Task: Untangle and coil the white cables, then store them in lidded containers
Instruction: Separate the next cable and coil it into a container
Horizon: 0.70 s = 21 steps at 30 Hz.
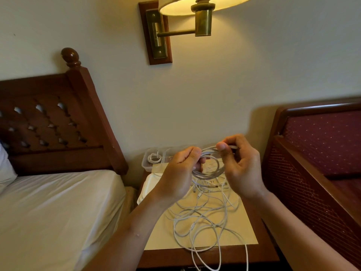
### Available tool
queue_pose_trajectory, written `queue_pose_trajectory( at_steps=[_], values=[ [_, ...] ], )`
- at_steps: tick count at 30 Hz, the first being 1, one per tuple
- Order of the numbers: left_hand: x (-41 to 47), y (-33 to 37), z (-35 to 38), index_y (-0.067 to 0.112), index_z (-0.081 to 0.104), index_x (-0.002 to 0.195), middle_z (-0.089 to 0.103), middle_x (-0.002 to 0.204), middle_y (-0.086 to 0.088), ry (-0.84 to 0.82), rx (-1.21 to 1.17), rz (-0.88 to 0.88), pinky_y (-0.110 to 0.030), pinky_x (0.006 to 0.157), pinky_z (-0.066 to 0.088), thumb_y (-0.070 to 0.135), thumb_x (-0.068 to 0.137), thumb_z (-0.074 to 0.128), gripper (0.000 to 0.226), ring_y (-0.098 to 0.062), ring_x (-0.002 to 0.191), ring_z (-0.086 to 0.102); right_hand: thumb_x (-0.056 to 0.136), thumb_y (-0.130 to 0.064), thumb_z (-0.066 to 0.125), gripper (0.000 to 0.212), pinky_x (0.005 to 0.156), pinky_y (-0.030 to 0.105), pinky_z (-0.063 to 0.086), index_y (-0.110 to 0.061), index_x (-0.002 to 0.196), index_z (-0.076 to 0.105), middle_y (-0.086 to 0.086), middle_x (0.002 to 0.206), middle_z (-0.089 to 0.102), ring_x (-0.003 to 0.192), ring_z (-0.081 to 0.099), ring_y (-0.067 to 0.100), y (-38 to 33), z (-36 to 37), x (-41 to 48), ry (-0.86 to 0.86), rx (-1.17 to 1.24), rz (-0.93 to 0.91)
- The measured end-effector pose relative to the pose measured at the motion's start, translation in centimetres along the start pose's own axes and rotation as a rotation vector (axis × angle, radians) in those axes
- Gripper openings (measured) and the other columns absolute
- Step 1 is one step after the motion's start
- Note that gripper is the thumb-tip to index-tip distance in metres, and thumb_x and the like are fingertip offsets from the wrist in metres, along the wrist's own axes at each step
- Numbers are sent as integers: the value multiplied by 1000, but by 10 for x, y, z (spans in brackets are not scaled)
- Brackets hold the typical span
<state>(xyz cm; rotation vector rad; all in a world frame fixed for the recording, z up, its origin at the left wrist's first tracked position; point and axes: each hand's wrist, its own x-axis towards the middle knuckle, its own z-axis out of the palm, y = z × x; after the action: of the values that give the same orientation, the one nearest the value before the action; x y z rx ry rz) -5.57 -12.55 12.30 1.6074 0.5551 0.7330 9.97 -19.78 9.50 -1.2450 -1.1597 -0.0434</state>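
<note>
Fingers (196,152) of the left hand (178,171) are curled round the left side of a small coil (210,174) of white cable and grip its turns together. The right hand (243,169) pinches the upper part of the coil between thumb and curled fingers, and a short cable end sticks out past the thumb. Both hands hold the coil raised above the nightstand (195,255), apart from its top.

Loose cables (205,222) lie tangled on the pale nightstand top below the hands. Several loops hang over its front edge. One strand runs up from the tangle toward the coil.

A clear container (145,163) stands open at the rear left of the nightstand, against the wall. It holds one coiled cable. A bed (58,208) stands left of the nightstand, and a lit lamp (203,8) is mounted on the wall above.
</note>
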Motion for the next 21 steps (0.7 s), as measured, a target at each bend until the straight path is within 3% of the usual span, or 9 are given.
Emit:
queue_pose_trajectory(
  at_steps=[3, 7, 10, 12, 14, 19, 21],
  values=[
    [-1, 3, -14, 16, 61, 84, 59, 73, 18, -59, 233, 39, -35, 82, 46, 28, 111, 43, 34, -10, 76, 54, 98, -21, 67, 7, 65, 45, 54, -16, 93, 68, -5, 82, 69, 72, 63, 10, 1, -20, 16, -254, 24, 34],
    [-4, 8, -16, 22, 58, 81, 56, 73, 16, -162, 297, 51, -58, 93, 51, 41, 103, 43, 33, -13, 76, 54, 97, -34, 68, 19, 74, 42, 49, -17, 94, 78, -1, 99, 63, 92, 56, 26, 6, -34, 39, -285, -330, -357],
    [-4, 10, -16, 25, 60, 79, 57, 74, 13, -152, 246, 55, -53, 88, 50, 41, 102, 43, 33, -14, 76, 56, 98, -28, 67, 20, 69, 38, 50, -12, 97, 79, 2, 97, 65, 87, 57, 23, 7, -31, 47, -339, -409, -480],
    [-4, 12, -17, 33, 64, 75, 57, 73, 14, -124, 206, 54, -40, 84, 47, 39, 105, 43, 37, -13, 77, 56, 98, -14, 68, 9, 67, 35, 53, -9, 97, 76, 0, 92, 68, 80, 65, 16, 6, -24, 43, -410, -267, -367],
    [-3, 13, -18, 31, 65, 77, 56, 71, 15, -87, 212, 65, -38, 82, 45, 33, 110, 41, 41, -14, 77, 54, 98, -9, 68, 9, 67, 28, 55, -14, 94, 75, -4, 84, 73, 74, 68, 9, 1, -17, 38, -447, -113, -128],
    [-2, 19, -14, 14, 59, 86, 54, 75, -1, -6, 400, 109, -44, 74, 44, 36, 112, 37, 41, -25, 75, 51, 95, -10, 67, 14, 71, 33, 62, -1, 101, 76, 18, 89, 78, 75, 75, 26, -20, -10, 33, -415, 361, 534],
    [-2, 21, -12, 14, 58, 85, 54, 75, 1, 11, 432, 107, -36, 70, 43, 34, 112, 36, 40, -20, 73, 51, 98, -14, 63, 21, 69, 35, 62, 1, 109, 73, 23, 94, 76, 73, 75, 27, -28, -9, 32, -391, 481, 689]
  ],
)
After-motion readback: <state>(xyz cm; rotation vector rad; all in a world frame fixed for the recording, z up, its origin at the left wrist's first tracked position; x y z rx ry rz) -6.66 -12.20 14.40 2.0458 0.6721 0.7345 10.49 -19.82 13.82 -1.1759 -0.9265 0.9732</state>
